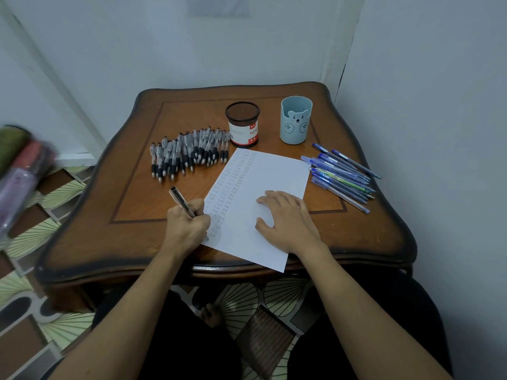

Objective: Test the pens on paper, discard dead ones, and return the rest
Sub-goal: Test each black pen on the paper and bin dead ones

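Observation:
A white sheet of paper [263, 171] lies on the wooden table [131, 193], its left half covered in columns of small pen marks. My left hand [186, 229] grips a dark pen [181, 200] with its tip down at the paper's lower left edge. My right hand [288, 218] rests flat on the paper, fingers spread. A row of several black-grip pens [186, 154] lies at the left. Several blue pens [343, 174] lie at the right. A black mesh pen cup [242, 124] and a light blue bear cup [295, 123] stand behind the paper.
Walls close in on the table at the back and right. A blurred bundle of coloured items [19, 165] sits at the left edge of view. Patterned floor tiles [241, 305] and a foot show beneath the table's front edge.

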A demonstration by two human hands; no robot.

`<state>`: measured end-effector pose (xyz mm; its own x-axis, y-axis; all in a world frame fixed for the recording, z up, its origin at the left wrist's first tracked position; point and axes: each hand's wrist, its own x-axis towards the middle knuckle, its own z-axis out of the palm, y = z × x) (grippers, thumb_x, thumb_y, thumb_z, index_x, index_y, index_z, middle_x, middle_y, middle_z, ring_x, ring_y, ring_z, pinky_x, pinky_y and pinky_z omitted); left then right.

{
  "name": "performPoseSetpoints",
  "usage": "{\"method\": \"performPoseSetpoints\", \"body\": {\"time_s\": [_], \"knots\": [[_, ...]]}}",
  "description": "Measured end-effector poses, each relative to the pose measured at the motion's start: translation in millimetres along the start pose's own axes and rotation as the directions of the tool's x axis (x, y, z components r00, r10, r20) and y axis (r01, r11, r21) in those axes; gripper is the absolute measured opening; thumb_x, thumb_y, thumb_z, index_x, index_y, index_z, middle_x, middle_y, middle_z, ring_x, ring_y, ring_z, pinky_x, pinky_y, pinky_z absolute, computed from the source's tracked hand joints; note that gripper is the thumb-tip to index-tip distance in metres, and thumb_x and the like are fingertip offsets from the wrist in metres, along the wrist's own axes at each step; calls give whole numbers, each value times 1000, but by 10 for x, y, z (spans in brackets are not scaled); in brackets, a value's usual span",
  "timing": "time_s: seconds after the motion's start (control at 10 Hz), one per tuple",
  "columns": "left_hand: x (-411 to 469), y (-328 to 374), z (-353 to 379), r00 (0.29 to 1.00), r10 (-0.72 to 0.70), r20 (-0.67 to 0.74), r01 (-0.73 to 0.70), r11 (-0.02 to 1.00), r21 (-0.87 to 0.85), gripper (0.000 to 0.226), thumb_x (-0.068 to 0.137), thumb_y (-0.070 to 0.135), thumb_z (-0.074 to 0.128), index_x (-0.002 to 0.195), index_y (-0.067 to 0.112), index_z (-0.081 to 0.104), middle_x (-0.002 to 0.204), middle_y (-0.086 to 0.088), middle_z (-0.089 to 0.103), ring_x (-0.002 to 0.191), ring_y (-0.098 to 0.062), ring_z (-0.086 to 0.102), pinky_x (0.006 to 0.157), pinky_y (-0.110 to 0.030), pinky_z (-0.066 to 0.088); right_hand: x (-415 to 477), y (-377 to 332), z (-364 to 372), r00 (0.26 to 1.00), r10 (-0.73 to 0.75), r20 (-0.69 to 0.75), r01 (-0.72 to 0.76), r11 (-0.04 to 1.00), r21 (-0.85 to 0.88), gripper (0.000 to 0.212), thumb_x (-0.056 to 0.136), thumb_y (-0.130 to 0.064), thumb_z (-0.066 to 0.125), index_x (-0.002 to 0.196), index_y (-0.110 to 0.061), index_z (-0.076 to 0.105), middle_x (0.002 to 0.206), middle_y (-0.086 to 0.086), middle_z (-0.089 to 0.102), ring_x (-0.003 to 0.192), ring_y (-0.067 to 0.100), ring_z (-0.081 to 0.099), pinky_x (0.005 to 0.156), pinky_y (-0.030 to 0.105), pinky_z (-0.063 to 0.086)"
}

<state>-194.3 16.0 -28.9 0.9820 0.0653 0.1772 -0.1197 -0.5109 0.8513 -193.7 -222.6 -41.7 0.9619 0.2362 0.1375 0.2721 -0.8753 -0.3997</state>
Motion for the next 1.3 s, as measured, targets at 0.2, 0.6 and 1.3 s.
{"method": "performPoseSetpoints", "body": {"time_s": [0.2, 0.6, 1.3], "knots": [[-11, 11, 9, 999, 12, 35, -11, 1000, -17, 21, 64, 3, 50, 53, 12, 34, 50, -1, 31, 51, -19, 31, 51, -35, 29, 3, 4, 8, 1000, -1, -7, 1, 1000, -7, 48, 96, -49, 45, 141, -32, 46, 154, -9, 38, 142, 9, 27, 120, 37, 12], [-9, 6, -1, 998, 9, 58, -7, 999, -40, 24, 65, 0, 52, 53, 10, 34, 50, 0, 33, 53, -20, 34, 50, -39, 31, -4, -3, -6, 1000, 2, 2, -2, 1000, 2, 48, 96, -48, 45, 141, -32, 46, 154, -8, 37, 142, 10, 27, 120, 38, 13], [183, 53, -72, 967, -249, 57, 248, 862, -442, 28, 106, 37, 45, 109, 12, 56, 49, 1, 43, 38, -13, 37, 38, -26, 32, -3, 1, -15, 1000, 7, 19, -7, 1000, 6, 48, 96, -49, 44, 141, -33, 45, 154, -9, 36, 143, 10, 26, 121, 40, 14]]}}
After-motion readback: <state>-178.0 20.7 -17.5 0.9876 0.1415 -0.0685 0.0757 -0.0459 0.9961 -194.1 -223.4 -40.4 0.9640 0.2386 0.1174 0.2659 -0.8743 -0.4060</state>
